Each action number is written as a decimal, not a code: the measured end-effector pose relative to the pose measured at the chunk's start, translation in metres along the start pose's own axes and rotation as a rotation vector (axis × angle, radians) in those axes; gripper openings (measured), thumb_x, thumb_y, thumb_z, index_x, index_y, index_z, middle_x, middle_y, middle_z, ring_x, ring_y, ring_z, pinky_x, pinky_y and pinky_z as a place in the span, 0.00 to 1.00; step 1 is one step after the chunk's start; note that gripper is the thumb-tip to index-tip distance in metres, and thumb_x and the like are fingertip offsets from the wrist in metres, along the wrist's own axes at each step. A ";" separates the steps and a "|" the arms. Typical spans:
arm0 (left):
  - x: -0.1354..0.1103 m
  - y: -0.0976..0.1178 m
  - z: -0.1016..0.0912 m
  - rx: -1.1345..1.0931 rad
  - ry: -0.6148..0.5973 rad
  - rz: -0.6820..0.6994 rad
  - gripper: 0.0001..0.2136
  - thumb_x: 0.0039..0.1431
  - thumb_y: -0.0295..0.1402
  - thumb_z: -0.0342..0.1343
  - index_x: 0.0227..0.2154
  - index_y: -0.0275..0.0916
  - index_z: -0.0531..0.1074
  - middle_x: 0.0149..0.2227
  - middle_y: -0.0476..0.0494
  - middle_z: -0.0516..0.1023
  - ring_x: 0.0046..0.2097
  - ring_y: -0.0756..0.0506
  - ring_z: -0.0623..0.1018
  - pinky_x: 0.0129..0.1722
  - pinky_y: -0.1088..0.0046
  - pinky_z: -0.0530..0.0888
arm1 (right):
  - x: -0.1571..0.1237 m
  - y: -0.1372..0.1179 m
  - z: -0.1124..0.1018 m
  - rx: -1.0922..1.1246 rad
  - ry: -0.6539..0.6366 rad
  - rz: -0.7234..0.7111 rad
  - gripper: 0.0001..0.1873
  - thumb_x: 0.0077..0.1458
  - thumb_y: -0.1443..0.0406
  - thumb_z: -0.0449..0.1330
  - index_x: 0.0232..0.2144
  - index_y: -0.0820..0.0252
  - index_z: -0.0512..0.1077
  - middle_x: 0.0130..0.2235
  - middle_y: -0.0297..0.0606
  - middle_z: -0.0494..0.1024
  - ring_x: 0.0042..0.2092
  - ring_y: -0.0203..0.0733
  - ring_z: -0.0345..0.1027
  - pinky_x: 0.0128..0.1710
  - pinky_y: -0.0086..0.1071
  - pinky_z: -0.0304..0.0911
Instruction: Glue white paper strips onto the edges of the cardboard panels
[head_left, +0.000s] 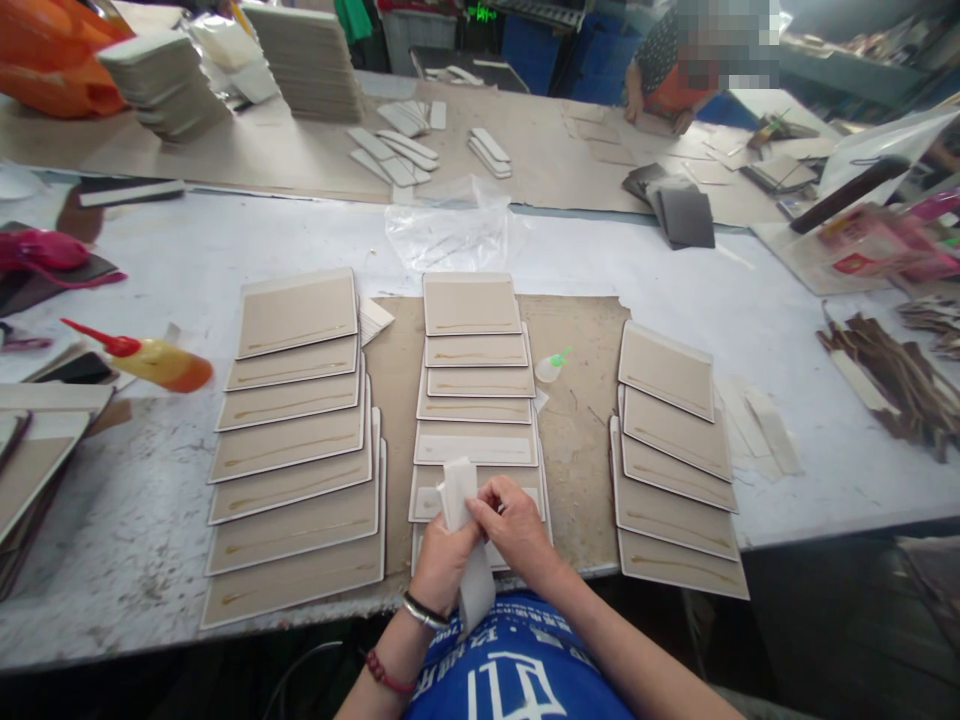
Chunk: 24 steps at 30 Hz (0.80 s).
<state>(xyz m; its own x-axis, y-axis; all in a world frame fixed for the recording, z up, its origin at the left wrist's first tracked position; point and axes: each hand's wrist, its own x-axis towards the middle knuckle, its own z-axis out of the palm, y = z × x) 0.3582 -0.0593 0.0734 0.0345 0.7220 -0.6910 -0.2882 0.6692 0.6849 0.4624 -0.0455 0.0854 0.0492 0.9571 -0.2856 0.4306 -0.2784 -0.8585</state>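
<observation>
My left hand (448, 560) is wrapped around a bundle of thin white strips (474, 585) held upright near the table's front edge. The fingertips of my right hand (517, 520) pinch at the side edge of these strips. Just beyond both hands lies the middle row of overlapping beige panels (471, 300), most with a brown glue line along the lower edge. On a nearer panel, a white strip (476, 449) lies flat where the others show glue. My hands hide part of the nearest panels.
Similar overlapping panels form a left row (296, 430) and a right row (667, 460). A red-capped glue bottle (161, 362) lies at left, and a small green-tipped bottle (551, 368) right of the middle row. Across the table, a person (660, 80) works near stacked boards (304, 60).
</observation>
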 end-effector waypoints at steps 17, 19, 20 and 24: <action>-0.003 0.008 0.005 -0.279 0.094 0.028 0.18 0.33 0.35 0.68 0.29 0.32 0.74 0.25 0.46 0.76 0.27 0.49 0.73 0.28 0.76 0.68 | -0.001 0.002 0.002 0.265 -0.011 0.076 0.11 0.51 0.60 0.55 0.22 0.57 0.62 0.23 0.28 0.64 0.23 0.33 0.62 0.24 0.27 0.60; 0.000 0.005 0.004 -0.287 0.113 0.046 0.18 0.34 0.35 0.68 0.30 0.32 0.73 0.26 0.46 0.77 0.28 0.49 0.74 0.28 0.77 0.68 | 0.001 0.003 0.002 0.244 -0.017 0.097 0.12 0.50 0.59 0.56 0.19 0.58 0.62 0.21 0.28 0.62 0.23 0.33 0.60 0.25 0.27 0.58; 0.002 0.003 0.004 -0.289 0.120 0.051 0.18 0.34 0.35 0.68 0.30 0.32 0.73 0.27 0.46 0.77 0.29 0.49 0.74 0.28 0.77 0.68 | 0.002 0.003 0.002 0.212 -0.010 0.099 0.13 0.50 0.59 0.55 0.18 0.58 0.62 0.21 0.28 0.61 0.24 0.34 0.59 0.25 0.27 0.56; 0.008 -0.004 0.006 -0.280 0.162 0.064 0.18 0.35 0.35 0.68 0.30 0.32 0.73 0.29 0.45 0.77 0.29 0.49 0.73 0.26 0.77 0.68 | 0.006 0.006 0.001 0.066 0.029 0.050 0.16 0.52 0.58 0.53 0.17 0.58 0.63 0.21 0.29 0.62 0.26 0.35 0.57 0.27 0.28 0.54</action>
<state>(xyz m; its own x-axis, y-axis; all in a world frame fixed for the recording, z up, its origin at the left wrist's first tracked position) 0.3655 -0.0549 0.0669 -0.1388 0.7087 -0.6917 -0.5375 0.5328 0.6537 0.4645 -0.0415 0.0779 0.0954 0.9434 -0.3177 0.3670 -0.3299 -0.8697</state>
